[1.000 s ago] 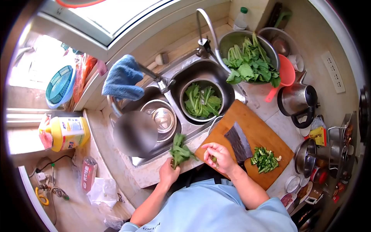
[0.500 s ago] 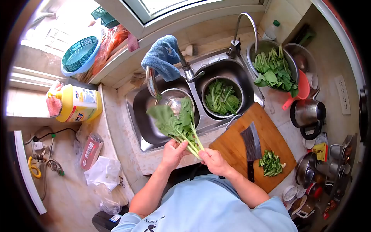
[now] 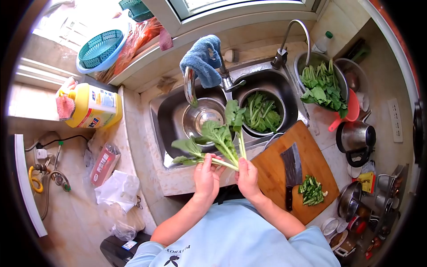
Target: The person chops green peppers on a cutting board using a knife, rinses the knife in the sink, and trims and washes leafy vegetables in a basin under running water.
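Note:
A bunch of leafy greens (image 3: 221,137) with long pale stalks fans out in front of me, over the sink's front edge. My left hand (image 3: 207,177) is closed around the stalk of the leftmost leaves, its thumb on top. At the stalk ends, my right hand (image 3: 247,177) pinches the bases together. Beyond the leaves, a steel bowl (image 3: 191,116) sits in the left sink basin. A pot of greens (image 3: 262,112) stands in the right basin. Right of my hands lies a wooden cutting board (image 3: 311,147), bearing a cleaver (image 3: 292,167) and chopped greens (image 3: 312,190).
A blue cloth (image 3: 202,58) hangs over the faucet (image 3: 227,80). At the back right, a large bowl of greens (image 3: 322,86) stands beside a red ladle-like scoop (image 3: 351,107) and a steel kettle (image 3: 356,138). A yellow jug (image 3: 100,104) stands at left.
The bunch has spread apart, with some leaves now pointing left and others upright. My hands have shifted slightly right and turned more upright. The view has shifted a little.

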Demonstrator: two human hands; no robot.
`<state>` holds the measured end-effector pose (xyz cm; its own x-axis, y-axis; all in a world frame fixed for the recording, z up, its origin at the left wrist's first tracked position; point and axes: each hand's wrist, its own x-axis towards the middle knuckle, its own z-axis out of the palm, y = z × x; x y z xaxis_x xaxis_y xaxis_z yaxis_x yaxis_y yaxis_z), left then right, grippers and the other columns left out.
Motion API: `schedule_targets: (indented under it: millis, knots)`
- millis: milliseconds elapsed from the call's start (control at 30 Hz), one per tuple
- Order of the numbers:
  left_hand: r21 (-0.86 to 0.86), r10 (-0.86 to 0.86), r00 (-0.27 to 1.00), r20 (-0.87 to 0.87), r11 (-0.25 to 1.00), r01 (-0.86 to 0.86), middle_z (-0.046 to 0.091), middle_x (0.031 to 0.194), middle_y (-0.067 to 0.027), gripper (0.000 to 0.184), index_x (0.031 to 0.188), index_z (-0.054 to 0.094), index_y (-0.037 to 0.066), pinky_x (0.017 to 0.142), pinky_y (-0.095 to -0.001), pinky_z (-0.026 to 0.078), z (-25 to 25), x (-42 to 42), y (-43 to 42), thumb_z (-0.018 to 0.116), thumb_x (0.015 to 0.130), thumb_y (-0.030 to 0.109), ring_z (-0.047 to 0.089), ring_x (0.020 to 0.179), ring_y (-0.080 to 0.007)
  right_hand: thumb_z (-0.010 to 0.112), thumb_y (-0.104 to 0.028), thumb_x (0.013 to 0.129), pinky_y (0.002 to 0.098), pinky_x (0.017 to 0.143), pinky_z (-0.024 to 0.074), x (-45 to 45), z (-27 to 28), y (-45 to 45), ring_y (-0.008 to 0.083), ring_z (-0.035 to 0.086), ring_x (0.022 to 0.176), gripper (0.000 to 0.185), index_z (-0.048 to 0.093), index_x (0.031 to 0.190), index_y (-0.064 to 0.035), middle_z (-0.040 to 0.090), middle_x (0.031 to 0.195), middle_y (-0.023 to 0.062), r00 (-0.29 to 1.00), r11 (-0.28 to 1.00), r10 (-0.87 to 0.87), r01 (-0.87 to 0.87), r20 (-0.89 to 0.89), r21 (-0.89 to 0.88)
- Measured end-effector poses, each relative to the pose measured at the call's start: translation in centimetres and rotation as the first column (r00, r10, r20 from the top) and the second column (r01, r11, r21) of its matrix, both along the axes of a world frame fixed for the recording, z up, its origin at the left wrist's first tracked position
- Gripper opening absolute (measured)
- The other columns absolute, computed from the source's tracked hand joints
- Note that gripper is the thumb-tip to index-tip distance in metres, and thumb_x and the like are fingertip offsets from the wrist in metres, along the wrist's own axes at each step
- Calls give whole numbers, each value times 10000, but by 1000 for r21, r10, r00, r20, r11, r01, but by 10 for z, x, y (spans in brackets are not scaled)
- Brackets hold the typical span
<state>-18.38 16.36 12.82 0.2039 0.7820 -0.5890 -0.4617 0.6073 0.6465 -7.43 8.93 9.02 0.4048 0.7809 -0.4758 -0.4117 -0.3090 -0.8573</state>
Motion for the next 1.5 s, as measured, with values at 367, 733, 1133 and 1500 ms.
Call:
schedule_targets:
  millis: [367, 733, 1133, 1500]
  knots:
    - [387, -36, 984, -177, 916, 103, 303, 568, 24, 445, 665, 362, 107, 522, -291, 265, 4, 23, -18, 415, 1066, 291, 272, 534, -111, 428, -402, 1045, 236, 405, 299, -20, -31, 32, 58, 399, 468, 418, 540, 795, -85, 484, 606, -24, 959, 995, 61, -79, -278, -53]
    - [-41, -227, 810, -541, 969, 244, 555, 661, 11, 380, 829, 611, 48, 392, -246, 282, -8, 18, 36, 697, 905, 411, 387, 464, -46, 552, -322, 963, 527, 614, 451, 4, -17, 13, 474, 598, 721, 340, 577, 837, -8, 623, 782, 240, 714, 940, 309, -329, 628, -89]
    - [-183, -388, 724, -570, 919, 348, 511, 613, 27, 170, 863, 610, 57, 384, -249, 251, -26, 15, 68, 713, 868, 192, 351, 430, -56, 687, -223, 867, 489, 554, 514, -4, -21, 14, 401, 624, 658, 256, 533, 890, -20, 545, 823, 182, 402, 874, 264, -483, 877, -42]
    - [666, 83, 931, -355, 722, 189, 660, 881, -35, 107, 997, 648, 4, 633, -255, 469, -45, 23, 16, 639, 896, 36, 586, 728, -117, 555, -141, 845, 529, 708, 483, 10, -56, 40, 458, 616, 824, 161, 625, 790, -8, 637, 783, 264, 679, 864, 345, -500, 648, 64]
